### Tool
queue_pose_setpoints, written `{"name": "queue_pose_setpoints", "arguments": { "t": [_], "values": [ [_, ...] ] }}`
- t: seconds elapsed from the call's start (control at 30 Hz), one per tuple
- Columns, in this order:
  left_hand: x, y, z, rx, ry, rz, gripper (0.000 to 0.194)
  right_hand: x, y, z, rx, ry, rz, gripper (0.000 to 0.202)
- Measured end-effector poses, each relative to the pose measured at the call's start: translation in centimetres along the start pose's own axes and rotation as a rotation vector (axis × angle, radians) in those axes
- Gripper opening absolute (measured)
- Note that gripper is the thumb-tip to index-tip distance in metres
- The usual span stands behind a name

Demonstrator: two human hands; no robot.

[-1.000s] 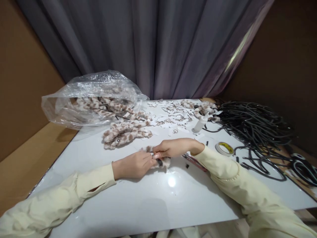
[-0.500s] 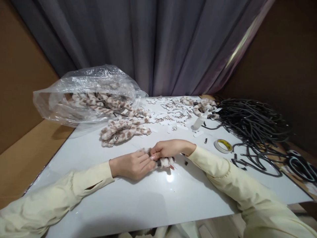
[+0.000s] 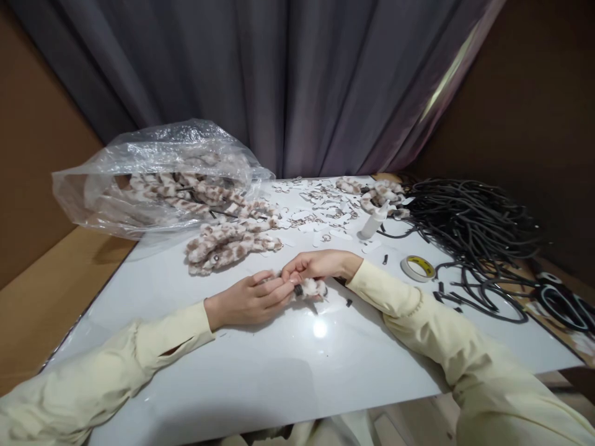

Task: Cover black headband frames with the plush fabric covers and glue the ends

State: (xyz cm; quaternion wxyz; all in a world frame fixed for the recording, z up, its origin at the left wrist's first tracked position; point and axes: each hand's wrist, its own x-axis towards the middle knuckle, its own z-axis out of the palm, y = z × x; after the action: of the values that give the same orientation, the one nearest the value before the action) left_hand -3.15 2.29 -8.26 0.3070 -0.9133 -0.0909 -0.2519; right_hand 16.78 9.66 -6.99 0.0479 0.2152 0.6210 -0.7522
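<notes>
Between my hands, low over the middle of the white table (image 3: pixel 223 384), is a fluffy white-and-brown furry piece (image 3: pixel 315 288) with a dark band near its right part. My left hand (image 3: pixel 253 300) is closed around its left side, fingers bent over it. From above, my right hand (image 3: pixel 320 266) pinches at the same piece, thumb and fingertips meeting the left fingers. Most of the piece is covered by my fingers. Behind my left hand lies a bundle of similar spotted furry strips (image 3: pixel 227 248).
A clear plastic bag (image 3: pixel 186 142) of furry strips sits back left. Small metal rings and white tags (image 3: pixel 320 210) are scattered behind. To the right are a white bottle (image 3: pixel 373 222), a tape roll (image 3: pixel 418 269), black cords (image 3: pixel 474 223) and scissors (image 3: pixel 564 313).
My right hand has shifted slightly up and left. The left fingers have loosened and straightened a little, and a dark band on the furry piece now shows more clearly.
</notes>
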Motion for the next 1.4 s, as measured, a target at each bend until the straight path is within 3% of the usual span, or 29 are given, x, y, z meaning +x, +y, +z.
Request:
{"name": "queue_pose_setpoints", "arguments": {
  "t": [0.2,0.33,0.4,0.53,0.6,0.67,0.8,1.0,1.1,1.23,1.4],
  "values": [
    [-0.2,0.1,0.1,-0.009,0.014,-0.039,0.012,0.2,-0.2,0.0,-0.089,0.089,0.001,0.019],
    [-0.3,0.2,0.3,-0.117,-0.007,-0.166,0.017,-0.2,-1.1,0.3,-0.29,0.206,0.052,0.017],
    [-0.2,0.1,0.4,-0.26,-0.026,-0.32,0.019,-0.5,-1.8,0.9,-0.488,0.371,0.001,0.012],
    [0.2,-0.1,0.6,-0.614,-0.011,-0.706,0.013,-1.9,-3.4,2.5,-0.993,0.895,-0.248,0.012],
    [0.4,-0.1,0.6,-0.739,0.002,-0.855,0.014,-2.8,-4.3,3.3,-1.107,1.056,-0.297,0.014],
    [0.5,-0.2,0.6,-0.842,-0.001,-0.978,0.015,-3.4,-5.1,4.0,-1.08,1.032,-0.258,0.014],
    [0.9,-0.2,0.4,-0.989,-0.007,-1.147,0.021,-3.1,-4.8,5.2,-1.007,0.757,-0.134,0.021],
    [1.0,-0.3,0.6,-1.056,-0.009,-1.229,0.025,-0.5,-2.3,6.0,-1.248,0.823,0.088,0.017],
    [0.7,-0.3,0.7,-0.937,-0.056,-1.196,0.025,-0.4,-2.5,6.0,-1.314,0.742,0.127,0.02],
    [0.5,-0.3,1.0,-0.785,-0.097,-1.029,0.024,-1.0,-3.0,6.5,-1.521,0.661,0.171,0.019],
    [0.4,-0.5,1.2,-0.788,-0.145,-0.926,0.023,-1.4,-3.0,7.6,-1.841,0.57,0.046,0.016]
  ]
}}
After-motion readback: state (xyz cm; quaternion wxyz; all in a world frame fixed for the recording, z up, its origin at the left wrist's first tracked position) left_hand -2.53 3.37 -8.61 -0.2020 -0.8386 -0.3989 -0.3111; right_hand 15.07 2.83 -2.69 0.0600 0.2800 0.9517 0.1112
